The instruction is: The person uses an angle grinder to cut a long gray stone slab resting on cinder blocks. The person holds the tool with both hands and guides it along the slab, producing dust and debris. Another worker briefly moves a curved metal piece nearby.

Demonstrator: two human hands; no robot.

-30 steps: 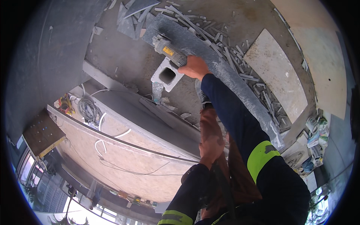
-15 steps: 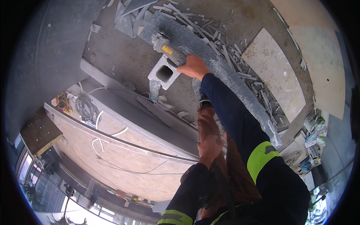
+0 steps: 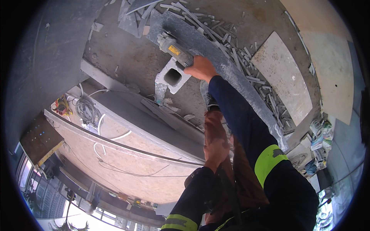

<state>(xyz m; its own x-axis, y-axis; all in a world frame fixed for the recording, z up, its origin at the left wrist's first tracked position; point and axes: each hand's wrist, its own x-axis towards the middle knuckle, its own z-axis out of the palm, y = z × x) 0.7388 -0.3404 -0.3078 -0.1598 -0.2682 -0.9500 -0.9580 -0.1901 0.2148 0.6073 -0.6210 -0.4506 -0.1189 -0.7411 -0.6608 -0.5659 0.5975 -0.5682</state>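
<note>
My right hand (image 3: 202, 68) is closed around the rear body of an angle grinder (image 3: 174, 50), grey with a yellow label. The grinder's head and disc lie over the left edge of a long grey stone slab (image 3: 225, 69); where the disc meets the stone is hard to see. Just below the grinder is a pale hollow block (image 3: 181, 81) with a square hole. My left hand (image 3: 216, 151) lies on my brown trouser leg and holds no tool; its fingertips blend into the cloth.
Broken stone strips (image 3: 241, 57) litter the ground along the slab's far side. A pale flat board (image 3: 283, 73) lies at the right. At the left, a coiled cable (image 3: 87, 111) rests on a wooden surface (image 3: 131, 161) beside a long grey ledge. My shoe (image 3: 206, 94) stands near the slab.
The whole view has shifted slightly, so the grinder and hollow block appear a little further right and lower. My right hand keeps its grip, and my left hand stays on the leg.
</note>
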